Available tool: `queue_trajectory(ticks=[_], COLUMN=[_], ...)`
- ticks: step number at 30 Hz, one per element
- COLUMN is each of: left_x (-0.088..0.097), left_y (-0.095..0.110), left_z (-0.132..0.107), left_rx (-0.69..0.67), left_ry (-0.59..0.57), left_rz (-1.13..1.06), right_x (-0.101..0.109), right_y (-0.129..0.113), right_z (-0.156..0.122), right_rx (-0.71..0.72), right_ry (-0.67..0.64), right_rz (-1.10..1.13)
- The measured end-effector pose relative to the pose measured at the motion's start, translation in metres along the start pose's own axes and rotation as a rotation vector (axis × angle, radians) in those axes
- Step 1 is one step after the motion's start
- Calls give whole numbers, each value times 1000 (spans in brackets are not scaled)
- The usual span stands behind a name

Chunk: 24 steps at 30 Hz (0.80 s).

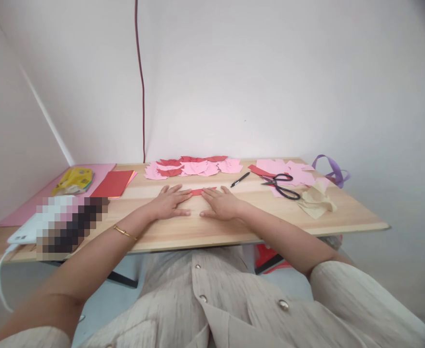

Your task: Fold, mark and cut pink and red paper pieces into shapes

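A small piece of red paper [197, 192] lies on the wooden table between my two hands, partly hidden under the fingers. My left hand [168, 202] rests flat with its fingers spread, the fingertips touching the paper's left end. Over the right end, my right hand [220, 202] lies flat, its fingers stretched out and its thumb apart. Beyond the hands, cut pink and red paper shapes [194, 167] are laid in overlapping rows near the wall. A black pen [240, 179] lies just past my right hand, and open black-handled scissors [281, 185] are further right.
Pink paper scraps [299, 173], a crumpled beige scrap [315, 200] and a purple ribbon [337, 173] occupy the table's right end. On the left are stacked coloured paper [113, 184], a yellow packet [75, 181] and a white device [27, 231] with a cable.
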<state>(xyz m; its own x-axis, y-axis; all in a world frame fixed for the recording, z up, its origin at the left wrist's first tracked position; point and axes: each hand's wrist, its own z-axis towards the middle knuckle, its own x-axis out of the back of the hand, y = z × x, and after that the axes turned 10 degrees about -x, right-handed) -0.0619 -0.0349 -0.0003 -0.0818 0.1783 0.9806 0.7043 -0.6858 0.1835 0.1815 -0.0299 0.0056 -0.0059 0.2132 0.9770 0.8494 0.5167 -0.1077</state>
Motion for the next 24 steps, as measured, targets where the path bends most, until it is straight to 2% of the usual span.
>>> queue_trajectory(ticks=[11, 15, 18, 20, 24], left_x=[10, 16, 9, 1, -7], left_y=[12, 28, 39, 42, 38], left_z=[-14, 5, 27, 37, 33], left_rx=[42, 13, -18, -29, -26], left_ry=[52, 48, 30, -22, -79], left_rz=[90, 62, -27, -42, 9], right_x=[-3, -5, -7, -8, -10], right_y=[8, 9, 11, 12, 12], right_z=[4, 1, 1, 2, 3], right_rx=[36, 40, 54, 55, 54], right_ry=[36, 42, 41, 37, 49], right_rz=[-2, 8, 1, -18, -26])
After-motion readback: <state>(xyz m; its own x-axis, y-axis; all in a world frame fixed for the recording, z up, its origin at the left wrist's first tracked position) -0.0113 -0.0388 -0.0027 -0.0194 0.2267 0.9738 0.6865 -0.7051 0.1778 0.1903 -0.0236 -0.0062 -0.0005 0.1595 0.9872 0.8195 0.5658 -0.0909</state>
